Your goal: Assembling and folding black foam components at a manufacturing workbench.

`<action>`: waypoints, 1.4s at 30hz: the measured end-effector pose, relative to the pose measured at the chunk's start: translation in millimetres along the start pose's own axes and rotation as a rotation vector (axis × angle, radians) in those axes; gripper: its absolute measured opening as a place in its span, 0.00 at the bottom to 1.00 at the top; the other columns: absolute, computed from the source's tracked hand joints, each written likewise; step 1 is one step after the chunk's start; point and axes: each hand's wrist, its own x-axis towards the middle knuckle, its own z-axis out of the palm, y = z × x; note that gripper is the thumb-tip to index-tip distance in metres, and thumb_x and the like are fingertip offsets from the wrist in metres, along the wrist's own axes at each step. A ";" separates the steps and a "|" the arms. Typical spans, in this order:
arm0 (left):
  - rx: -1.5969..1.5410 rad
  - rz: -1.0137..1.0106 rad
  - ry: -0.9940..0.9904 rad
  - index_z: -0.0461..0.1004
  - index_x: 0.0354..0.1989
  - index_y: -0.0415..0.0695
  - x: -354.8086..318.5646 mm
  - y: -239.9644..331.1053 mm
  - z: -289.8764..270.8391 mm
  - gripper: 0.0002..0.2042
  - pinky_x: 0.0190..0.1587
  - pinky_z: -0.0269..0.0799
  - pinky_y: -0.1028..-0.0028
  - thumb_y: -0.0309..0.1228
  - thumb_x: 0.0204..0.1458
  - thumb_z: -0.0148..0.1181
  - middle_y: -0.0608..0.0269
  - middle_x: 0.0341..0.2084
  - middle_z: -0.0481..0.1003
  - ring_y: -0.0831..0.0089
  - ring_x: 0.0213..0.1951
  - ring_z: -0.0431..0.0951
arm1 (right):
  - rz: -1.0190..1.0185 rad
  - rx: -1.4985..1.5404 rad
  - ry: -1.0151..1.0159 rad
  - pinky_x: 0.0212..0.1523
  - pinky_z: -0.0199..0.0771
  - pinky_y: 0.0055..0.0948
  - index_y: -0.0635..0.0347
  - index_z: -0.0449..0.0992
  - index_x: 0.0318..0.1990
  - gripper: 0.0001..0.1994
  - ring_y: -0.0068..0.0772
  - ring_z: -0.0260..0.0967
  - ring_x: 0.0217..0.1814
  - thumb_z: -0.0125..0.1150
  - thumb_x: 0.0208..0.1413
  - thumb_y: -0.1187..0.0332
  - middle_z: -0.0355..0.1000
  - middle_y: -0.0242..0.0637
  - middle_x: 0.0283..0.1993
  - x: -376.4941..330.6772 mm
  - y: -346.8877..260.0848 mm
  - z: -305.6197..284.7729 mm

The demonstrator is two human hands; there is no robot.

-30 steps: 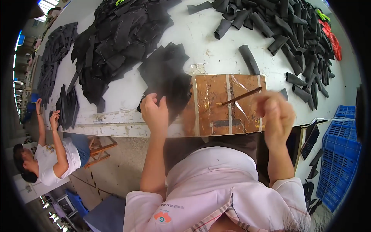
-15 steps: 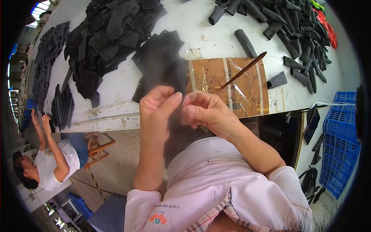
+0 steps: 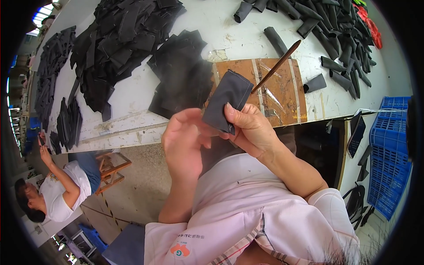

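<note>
A small flat black fabric piece (image 3: pixel 227 95) with a light stitched seam along its edges is tilted up in front of me. My right hand (image 3: pixel 252 128) is closed on its lower right part, with the thumb on top. Beside its lower left edge is my left hand (image 3: pixel 183 139), slightly blurred, its fingers loosely bent and apart; some fingertips are hidden near the piece. Behind the piece, a pointed brown wooden stick (image 3: pixel 278 65) slants up over a brown taped board (image 3: pixel 287 95) on the white table (image 3: pixel 212 22).
Flat black pieces (image 3: pixel 181 66) lie just beyond my left hand, with a larger pile (image 3: pixel 126 39) farther left. Rolled black fabric tubes (image 3: pixel 340 44) are heaped at the far right. A blue plastic crate (image 3: pixel 388 154) stands at right. Another person (image 3: pixel 66 185) works at left.
The black fabric piece, mostly hidden between my pinched hands before, now shows raised in my right hand. My left hand's fingers have loosened and turned.
</note>
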 end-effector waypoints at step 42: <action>-0.372 -0.318 -0.099 0.66 0.35 0.37 10.9 -7.8 3.6 0.10 0.14 0.57 0.87 0.16 0.42 0.53 0.62 0.27 0.71 0.83 0.17 0.67 | -0.853 -1.550 0.224 0.21 0.64 0.26 0.65 0.70 0.28 0.07 0.32 0.64 0.21 0.55 0.38 0.82 0.63 0.36 0.22 -11.0 -11.5 -1.4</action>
